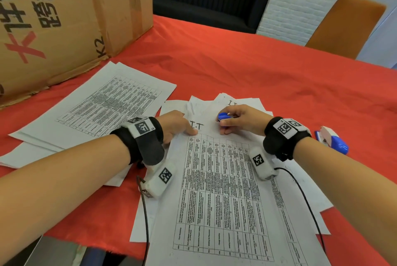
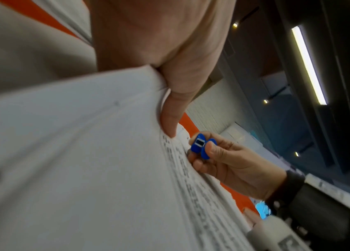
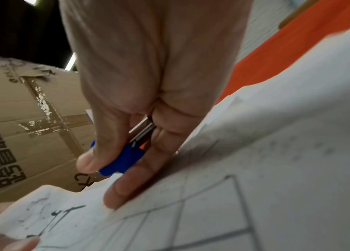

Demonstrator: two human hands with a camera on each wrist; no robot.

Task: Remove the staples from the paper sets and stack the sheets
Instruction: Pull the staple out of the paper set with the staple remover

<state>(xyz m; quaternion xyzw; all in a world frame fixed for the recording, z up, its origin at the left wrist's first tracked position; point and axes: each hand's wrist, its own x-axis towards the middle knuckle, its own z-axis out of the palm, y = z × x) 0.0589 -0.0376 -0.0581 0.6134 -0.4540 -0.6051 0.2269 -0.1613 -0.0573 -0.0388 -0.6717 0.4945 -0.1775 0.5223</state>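
Observation:
A stapled paper set (image 1: pixel 219 190) printed with a table lies in front of me on the red tablecloth (image 1: pixel 257 68). My left hand (image 1: pixel 187 128) holds its top left corner, thumb (image 2: pixel 169 105) flat on the top sheet (image 2: pixel 83 152), the other fingers hidden. My right hand (image 1: pixel 223 122) grips a blue staple remover (image 1: pixel 224 117) between thumb and fingers, just above the set's top edge near the handwritten mark. In the right wrist view the staple remover (image 3: pixel 124 159) shows its metal jaws inside the palm, and one finger rests on the paper (image 3: pixel 255 186). No staple is visible.
A stack of loose printed sheets (image 1: pixel 103 106) lies at the left, before a large cardboard box (image 1: pixel 53 18). More sheets (image 1: pixel 247 102) fan out under the set. A blue and white stapler (image 1: pixel 332 140) sits right of my right wrist. An orange chair (image 1: pixel 343 25) stands beyond the table.

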